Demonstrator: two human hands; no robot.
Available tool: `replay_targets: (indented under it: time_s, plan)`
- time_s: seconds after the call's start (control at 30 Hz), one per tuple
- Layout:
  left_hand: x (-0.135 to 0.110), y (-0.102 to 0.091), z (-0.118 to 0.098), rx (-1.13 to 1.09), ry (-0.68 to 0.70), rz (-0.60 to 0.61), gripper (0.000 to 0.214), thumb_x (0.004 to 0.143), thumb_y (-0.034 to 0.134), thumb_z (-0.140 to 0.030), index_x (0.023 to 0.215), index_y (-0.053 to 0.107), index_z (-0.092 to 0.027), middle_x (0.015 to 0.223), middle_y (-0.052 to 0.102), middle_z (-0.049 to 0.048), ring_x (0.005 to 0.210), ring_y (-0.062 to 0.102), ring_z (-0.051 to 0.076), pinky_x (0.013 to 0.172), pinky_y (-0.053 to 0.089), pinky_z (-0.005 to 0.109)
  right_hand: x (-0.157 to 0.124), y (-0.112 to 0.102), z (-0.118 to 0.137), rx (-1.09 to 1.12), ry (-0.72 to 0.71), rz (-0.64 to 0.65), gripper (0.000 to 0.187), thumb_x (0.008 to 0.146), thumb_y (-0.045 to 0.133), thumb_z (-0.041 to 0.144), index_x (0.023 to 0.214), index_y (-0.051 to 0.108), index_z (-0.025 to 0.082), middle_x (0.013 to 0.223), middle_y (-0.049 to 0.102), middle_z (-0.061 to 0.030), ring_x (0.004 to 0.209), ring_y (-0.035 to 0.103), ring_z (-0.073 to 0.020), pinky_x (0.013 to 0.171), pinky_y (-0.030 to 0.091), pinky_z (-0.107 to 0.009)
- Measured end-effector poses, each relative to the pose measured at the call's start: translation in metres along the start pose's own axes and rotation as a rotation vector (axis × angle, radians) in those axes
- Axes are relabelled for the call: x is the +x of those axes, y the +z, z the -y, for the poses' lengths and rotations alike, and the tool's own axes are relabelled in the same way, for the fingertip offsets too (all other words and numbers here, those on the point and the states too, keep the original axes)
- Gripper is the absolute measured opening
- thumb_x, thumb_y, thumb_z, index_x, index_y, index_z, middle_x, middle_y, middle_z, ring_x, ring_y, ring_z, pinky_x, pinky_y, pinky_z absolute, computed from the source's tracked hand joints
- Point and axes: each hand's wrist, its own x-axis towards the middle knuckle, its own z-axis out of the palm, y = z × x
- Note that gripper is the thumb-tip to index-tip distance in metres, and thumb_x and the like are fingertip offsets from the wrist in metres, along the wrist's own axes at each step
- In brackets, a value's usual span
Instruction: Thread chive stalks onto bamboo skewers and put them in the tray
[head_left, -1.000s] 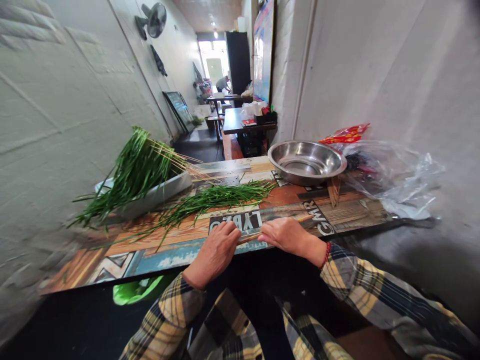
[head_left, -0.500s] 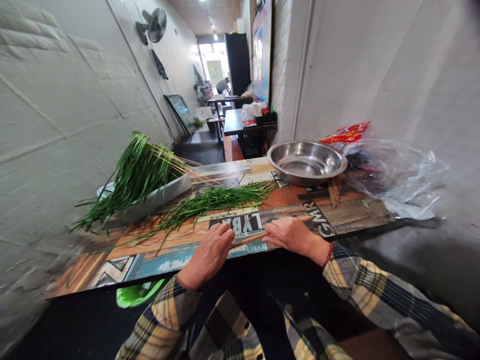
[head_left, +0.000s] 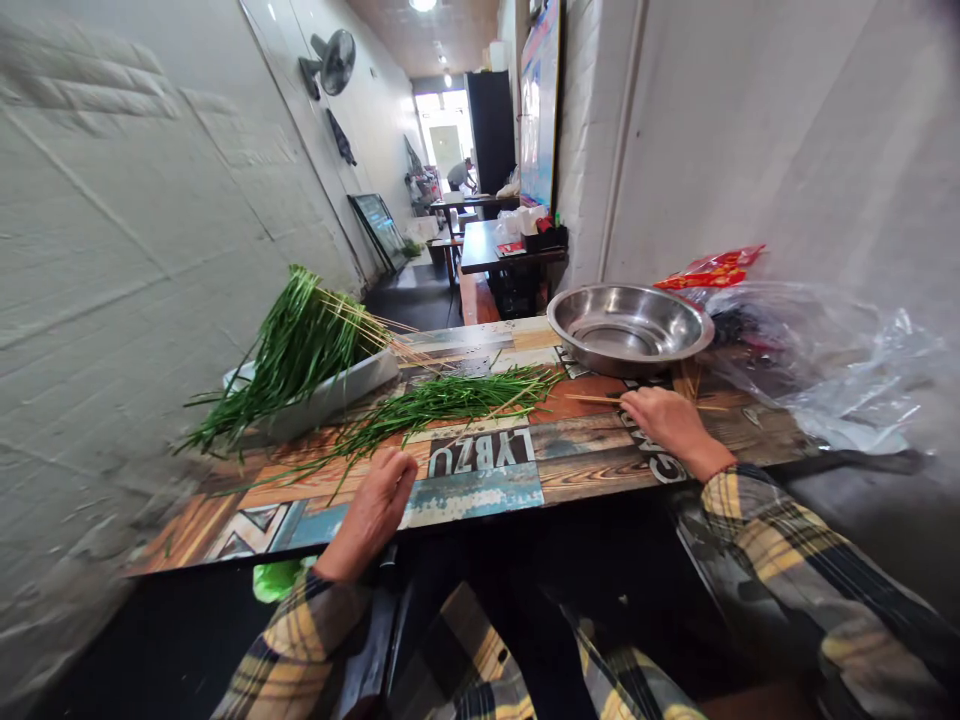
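Observation:
My left hand (head_left: 379, 500) is closed in a pinch above the near edge of the table, at the left of centre. A thin wooden skewer (head_left: 506, 404) runs in line with its fingertips, out over a loose pile of long green chives (head_left: 457, 396). At the right, my right hand (head_left: 667, 420) is closed around a small bundle of wooden skewers (head_left: 592, 399), whose ends stick out on both sides. Beyond my left hand, skewered chives (head_left: 300, 325) are heaped on a white tray (head_left: 341, 395), their sticks pointing right.
A steel basin (head_left: 630, 330) stands behind my right hand. More skewers (head_left: 686, 378) lie by its right side, close to a clear plastic bag (head_left: 840, 350) and a red packet (head_left: 716, 268). Under the table's left part shows a green bag (head_left: 276, 580). A person (head_left: 460, 175) bends far back.
My hands have moved apart from the bundle between them. The left went left with a skewer; the right carried the bundle right, towards the basin. The view shifted slightly.

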Motion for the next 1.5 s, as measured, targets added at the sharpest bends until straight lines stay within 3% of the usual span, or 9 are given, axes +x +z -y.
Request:
replay_targets:
  time_s: [0.17, 0.3, 0.47, 0.6, 0.77, 0.87, 1.07, 1.3, 1.5]
  plan:
    - [0.003, 0.024, -0.014, -0.059, -0.007, 0.007, 0.022, 0.095, 0.038, -0.026, 0.078, 0.049, -0.018, 0.080, 0.050, 0.0018, 0.078, 0.048, 0.016, 0.074, 0.039, 0.029, 0.009, 0.003, -0.004, 0.167, 0.059, -0.095, 0.029, 0.092, 0.050, 0.025, 0.114, 0.067, 0.015, 0.106, 0.068, -0.0143, 0.099, 0.059, -0.0282, 0.078, 0.041, -0.037]
    - [0.012, 0.042, -0.033, -0.141, -0.008, 0.012, 0.020, 0.095, 0.039, -0.023, 0.078, 0.048, -0.018, 0.079, 0.050, 0.0024, 0.078, 0.047, 0.016, 0.073, 0.039, 0.028, 0.015, -0.007, 0.049, 0.704, -0.042, -0.074, 0.028, 0.093, 0.048, 0.032, 0.107, 0.068, 0.018, 0.105, 0.070, -0.0109, 0.097, 0.062, -0.0237, 0.084, 0.046, -0.037]
    - [0.024, 0.065, -0.063, -0.205, 0.013, 0.111, 0.019, 0.094, 0.039, -0.020, 0.078, 0.049, -0.018, 0.084, 0.051, 0.0038, 0.079, 0.049, 0.016, 0.074, 0.041, 0.028, 0.030, -0.025, 0.127, 1.519, 0.192, -0.002, 0.040, 0.091, 0.048, 0.044, 0.120, 0.059, 0.018, 0.100, 0.069, -0.0092, 0.077, 0.063, -0.0169, 0.059, 0.048, -0.026]
    - [0.023, 0.076, -0.073, -0.245, -0.001, 0.171, 0.017, 0.092, 0.041, -0.018, 0.078, 0.051, -0.018, 0.085, 0.053, 0.0041, 0.080, 0.051, 0.016, 0.074, 0.042, 0.028, 0.047, -0.030, 0.145, 1.808, 0.375, -0.071, 0.034, 0.084, 0.060, 0.042, 0.106, 0.061, 0.016, 0.080, 0.065, -0.0034, 0.066, 0.058, -0.0126, 0.054, 0.043, -0.022]
    - [0.030, 0.080, -0.074, -0.329, 0.021, 0.333, 0.007, 0.087, 0.052, -0.020, 0.084, 0.058, -0.018, 0.088, 0.057, 0.0037, 0.083, 0.055, 0.016, 0.074, 0.044, 0.027, 0.064, -0.012, 0.127, 1.836, 0.525, -0.155, 0.049, 0.078, 0.063, 0.040, 0.120, 0.051, 0.019, 0.065, 0.059, 0.0047, 0.052, 0.049, -0.0099, 0.048, 0.036, -0.021]
    - [0.046, 0.086, -0.065, -0.339, 0.007, 0.292, 0.009, 0.087, 0.054, -0.019, 0.092, 0.061, -0.018, 0.093, 0.059, 0.0047, 0.088, 0.057, 0.016, 0.080, 0.045, 0.028, 0.069, 0.004, 0.113, 1.796, 0.562, -0.091, 0.041, 0.078, 0.058, 0.039, 0.113, 0.056, 0.016, 0.056, 0.051, 0.0073, 0.046, 0.040, -0.0083, 0.043, 0.029, -0.020]
    - [0.101, 0.111, -0.041, -0.082, -0.004, 0.153, 0.019, 0.087, 0.047, -0.010, 0.096, 0.062, -0.018, 0.102, 0.059, 0.0077, 0.095, 0.056, 0.019, 0.085, 0.045, 0.032, 0.084, 0.019, 0.114, 1.783, 0.474, 0.091, 0.028, 0.076, 0.054, 0.032, 0.098, 0.060, 0.016, 0.056, 0.046, 0.0080, 0.042, 0.030, -0.0062, 0.040, 0.019, -0.020]
    - [0.143, 0.136, -0.038, 0.264, 0.064, 0.226, 0.018, 0.086, 0.048, -0.012, 0.084, 0.065, -0.018, 0.088, 0.058, 0.0103, 0.085, 0.053, 0.024, 0.073, 0.042, 0.036, 0.117, 0.036, 0.116, 1.704, 0.335, 0.057, 0.053, 0.080, 0.047, 0.028, 0.129, 0.050, 0.007, 0.052, 0.040, 0.0099, 0.047, 0.034, -0.0088, 0.046, 0.028, -0.022]
    - [0.159, 0.136, -0.028, -0.134, 0.038, 0.108, 0.013, 0.083, 0.053, -0.012, 0.077, 0.062, -0.018, 0.086, 0.059, 0.0061, 0.085, 0.053, 0.019, 0.077, 0.042, 0.032, 0.121, 0.052, 0.112, 1.661, 0.199, 0.041, 0.063, 0.087, 0.042, 0.024, 0.147, 0.030, 0.010, 0.055, 0.040, 0.0088, 0.050, 0.038, -0.0105, 0.048, 0.032, -0.022]
